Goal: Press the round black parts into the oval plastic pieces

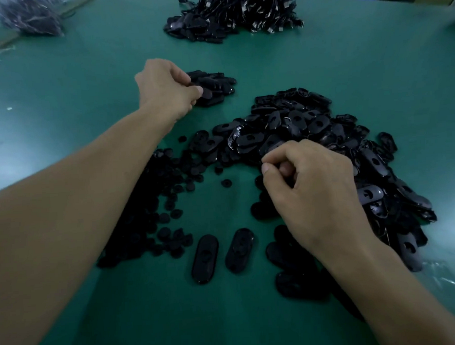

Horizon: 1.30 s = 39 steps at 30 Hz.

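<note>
Both hands curl: left hand [169, 88] pinches an oval [207, 93] at a pile [217, 80]; whether right hand [310, 191] holds anything is unclear

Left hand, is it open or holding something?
Holding. The left hand pinches a black piece between thumb and fingers, right at the small pile.

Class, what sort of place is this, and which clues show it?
Probably a factory assembly bench: a green mat heaped with identical oval pieces, loose round parts beside them, and a far pile of corded items.
</note>
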### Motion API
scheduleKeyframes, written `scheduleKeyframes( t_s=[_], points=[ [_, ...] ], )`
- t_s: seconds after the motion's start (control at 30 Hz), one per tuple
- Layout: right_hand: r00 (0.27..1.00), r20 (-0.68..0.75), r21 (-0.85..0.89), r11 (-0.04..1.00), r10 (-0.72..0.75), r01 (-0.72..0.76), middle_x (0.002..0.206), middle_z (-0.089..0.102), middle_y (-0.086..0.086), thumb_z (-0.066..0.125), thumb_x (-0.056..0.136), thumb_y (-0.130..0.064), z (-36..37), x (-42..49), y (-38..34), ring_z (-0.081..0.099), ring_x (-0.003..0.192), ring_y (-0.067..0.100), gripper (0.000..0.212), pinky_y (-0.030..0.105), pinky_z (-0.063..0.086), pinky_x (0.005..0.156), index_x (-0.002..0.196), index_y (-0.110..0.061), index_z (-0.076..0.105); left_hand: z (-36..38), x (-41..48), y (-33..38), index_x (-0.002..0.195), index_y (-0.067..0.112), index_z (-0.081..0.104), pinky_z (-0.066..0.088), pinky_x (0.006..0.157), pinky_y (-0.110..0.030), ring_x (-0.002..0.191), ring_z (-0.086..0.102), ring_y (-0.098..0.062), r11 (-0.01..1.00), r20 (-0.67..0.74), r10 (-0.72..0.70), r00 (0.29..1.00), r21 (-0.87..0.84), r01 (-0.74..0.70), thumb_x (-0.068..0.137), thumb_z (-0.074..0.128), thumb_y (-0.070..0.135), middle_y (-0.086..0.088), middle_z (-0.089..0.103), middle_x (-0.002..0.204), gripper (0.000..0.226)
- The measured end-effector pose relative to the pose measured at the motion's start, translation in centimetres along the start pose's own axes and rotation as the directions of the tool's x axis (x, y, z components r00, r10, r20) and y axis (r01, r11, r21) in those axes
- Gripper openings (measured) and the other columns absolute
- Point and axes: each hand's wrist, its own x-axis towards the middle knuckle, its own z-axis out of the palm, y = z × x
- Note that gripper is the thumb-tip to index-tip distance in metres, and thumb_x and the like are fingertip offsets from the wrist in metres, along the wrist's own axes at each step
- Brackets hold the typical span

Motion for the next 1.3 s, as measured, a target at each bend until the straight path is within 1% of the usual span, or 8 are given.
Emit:
scheduleKeyframes(
  t_s=[0.2, 0.3, 0.5, 0.6, 0.73, 0.87, 1.07, 1.3],
  points=[
    [1.0, 0.016, 0.0, 1.0, 0.003, -0.003, 0.078, 0.052, -0.017, 0.062, 0.095, -0.023, -0.1, -0.1, 0.1, 0.052, 0.075, 0.006, 0.009, 0.023, 0.046, 0.069, 0.093, -0.02, 0.071, 0.5, -0.7, 0.4, 0.098, 0.013, 0.067, 0.062, 0.064, -0.026, 0.067, 0.069, -0.011, 1.0, -0.019, 0.029, 0.999, 0.004, -0.029, 0.081, 0.083, 0.009, -0.003, 0.063, 0.099, 0.023],
    [1.0, 0.019, -0.006, 1.0, 0.013, -0.013, 0.078, 0.052, -0.017, 0.063, 0.095, -0.023, -0.2, 0.0, 0.1, 0.051, 0.074, 0.004, 0.009, 0.019, 0.043, 0.066, 0.092, -0.022, 0.071, -0.3, -2.7, 0.7, 0.088, 0.019, 0.069, 0.061, 0.067, -0.024, 0.061, 0.067, -0.005, 0.995, 0.018, 0.097, 0.995, -0.005, -0.097, 0.083, 0.079, 0.011, 0.001, 0.069, 0.088, 0.014],
    [0.997, 0.072, -0.021, 0.999, 0.026, -0.024, 0.081, 0.058, -0.014, 0.051, 0.09, -0.032, -0.7, 0.2, 0.1, 0.054, 0.084, 0.011, 0.021, 0.035, 0.05, 0.073, 0.091, -0.024, 0.07, -2.3, -8.3, 1.1, 0.074, 0.028, 0.071, 0.04, 0.052, -0.004, 0.056, 0.057, 0.009, 0.931, 0.261, 0.274, 0.926, 0.171, -0.324, 0.08, 0.079, 0.034, 0.013, 0.068, 0.064, 0.012],
    [0.99, 0.143, 0.012, 1.0, 0.019, -0.021, 0.079, 0.059, -0.015, 0.047, 0.082, -0.045, -1.3, 0.4, 0.5, 0.055, 0.082, 0.007, 0.028, 0.033, 0.051, 0.071, 0.086, -0.029, 0.069, -2.6, -9.9, 0.8, 0.077, 0.031, 0.068, 0.043, 0.054, -0.013, 0.061, 0.057, 0.007, 0.878, 0.314, 0.305, 0.899, 0.273, -0.393, 0.08, 0.078, 0.043, 0.014, 0.065, 0.07, 0.016],
    [0.937, 0.342, -0.093, 0.989, -0.073, 0.111, 0.084, 0.052, -0.021, 0.047, 0.074, -0.072, -2.0, 0.5, 0.8, 0.046, 0.089, -0.003, 0.046, 0.014, 0.034, 0.07, 0.101, -0.038, 0.064, -2.7, -10.6, 0.5, 0.096, 0.031, 0.068, 0.056, 0.075, -0.038, 0.083, 0.061, -0.009, 0.803, 0.381, 0.303, 0.873, 0.392, -0.45, 0.083, 0.073, 0.045, 0.015, 0.06, 0.086, 0.02],
    [0.922, 0.378, -0.106, 0.985, -0.087, 0.136, 0.086, 0.05, -0.022, 0.056, 0.072, -0.074, -2.2, 0.5, 0.9, 0.044, 0.091, -0.005, 0.052, 0.012, 0.032, 0.072, 0.11, -0.04, 0.064, -2.6, -10.8, 0.3, 0.101, 0.029, 0.07, 0.056, 0.077, -0.04, 0.086, 0.06, -0.012, 0.786, 0.375, 0.3, 0.877, 0.423, -0.45, 0.087, 0.069, 0.046, 0.015, 0.057, 0.087, 0.022],
    [0.936, 0.339, -0.107, 0.985, -0.094, 0.137, 0.086, 0.05, -0.021, 0.057, 0.076, -0.068, -1.8, 0.4, 0.7, 0.045, 0.087, 0.001, 0.048, 0.012, 0.033, 0.075, 0.111, -0.036, 0.066, -1.4, -11.5, 0.8, 0.085, 0.026, 0.073, 0.052, 0.06, -0.031, 0.072, 0.061, -0.011, 0.811, 0.282, 0.265, 0.922, 0.452, -0.372, 0.088, 0.061, 0.059, 0.011, 0.063, 0.074, 0.035],
    [0.968, 0.24, -0.093, 0.991, -0.072, 0.097, 0.087, 0.049, -0.019, 0.046, 0.08, -0.076, -1.4, 0.4, 0.7, 0.045, 0.084, 0.002, 0.058, 0.013, 0.034, 0.072, 0.115, -0.033, 0.064, -1.3, -11.5, 1.2, 0.088, 0.03, 0.07, 0.057, 0.069, -0.04, 0.079, 0.064, -0.017, 0.842, 0.234, 0.306, 0.923, 0.386, -0.377, 0.096, 0.06, 0.044, 0.013, 0.065, 0.081, 0.019]
  ],
)
